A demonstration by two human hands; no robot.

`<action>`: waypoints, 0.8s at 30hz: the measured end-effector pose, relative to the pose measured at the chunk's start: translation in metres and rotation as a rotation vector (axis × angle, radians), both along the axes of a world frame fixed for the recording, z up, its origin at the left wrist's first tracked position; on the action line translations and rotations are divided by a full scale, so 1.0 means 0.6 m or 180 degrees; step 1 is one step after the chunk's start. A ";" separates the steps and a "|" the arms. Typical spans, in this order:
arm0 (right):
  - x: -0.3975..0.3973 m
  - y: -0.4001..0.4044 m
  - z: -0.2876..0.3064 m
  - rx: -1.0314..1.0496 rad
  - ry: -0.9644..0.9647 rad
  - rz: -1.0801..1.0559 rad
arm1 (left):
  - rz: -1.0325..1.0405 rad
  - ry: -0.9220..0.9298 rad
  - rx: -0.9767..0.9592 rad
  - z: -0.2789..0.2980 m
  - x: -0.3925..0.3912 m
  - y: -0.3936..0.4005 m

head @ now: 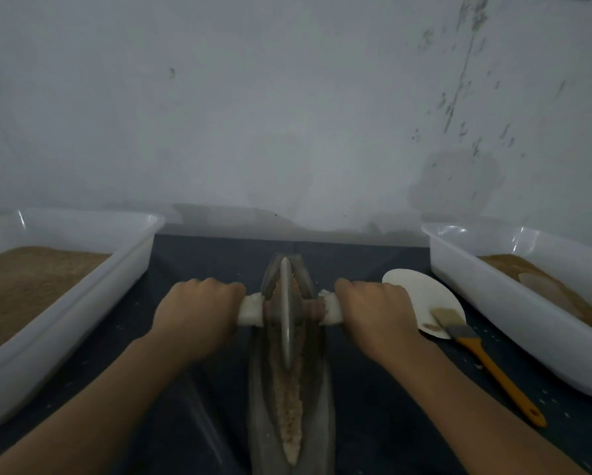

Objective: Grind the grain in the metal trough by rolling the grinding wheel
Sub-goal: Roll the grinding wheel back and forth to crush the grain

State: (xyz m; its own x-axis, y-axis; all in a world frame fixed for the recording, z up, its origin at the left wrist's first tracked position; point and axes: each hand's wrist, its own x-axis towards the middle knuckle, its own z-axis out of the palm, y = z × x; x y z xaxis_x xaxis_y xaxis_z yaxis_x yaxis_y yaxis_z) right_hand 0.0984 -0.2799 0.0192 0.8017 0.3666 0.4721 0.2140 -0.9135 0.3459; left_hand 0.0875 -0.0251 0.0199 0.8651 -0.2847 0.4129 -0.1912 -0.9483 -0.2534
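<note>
The trough (289, 389) lies along the middle of the counter (205, 265), running from the near edge toward the back. The grinding wheel (286, 310) stands in it, over the grain (291, 402). One tub (82, 275) sits at the left edge, another tub (514, 303) at the right edge. Between the trough and the right tub lies a plate (421, 289), with a brush (486, 361) resting partly on it.

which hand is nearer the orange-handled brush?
Right. The right hand grips the axle just left of the brush, whose bristles lie on the white disc. The left hand grips beyond the grinding wheel.
</note>
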 end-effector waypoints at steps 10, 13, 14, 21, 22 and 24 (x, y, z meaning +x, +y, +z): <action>-0.095 -0.016 0.023 -0.0107 0.0575 0.0296 | -0.0274 0.0810 -0.0148 0.014 -0.062 0.016; -0.124 -0.030 0.025 -0.0016 0.0587 0.0368 | -0.0355 0.0722 -0.0052 0.018 -0.094 0.028; -0.124 -0.031 0.024 0.0013 0.0636 0.0377 | -0.0347 0.0665 -0.0034 0.019 -0.095 0.029; -0.027 0.001 0.019 -0.0026 0.0229 0.0111 | -0.0014 0.0025 -0.0117 -0.005 -0.011 0.003; -0.012 0.007 0.021 0.0013 0.0183 0.0084 | 0.0072 0.0043 -0.0185 -0.005 0.001 0.002; 0.010 0.014 0.028 -0.0051 0.0090 0.0070 | 0.0153 0.0073 -0.0235 -0.008 0.014 0.003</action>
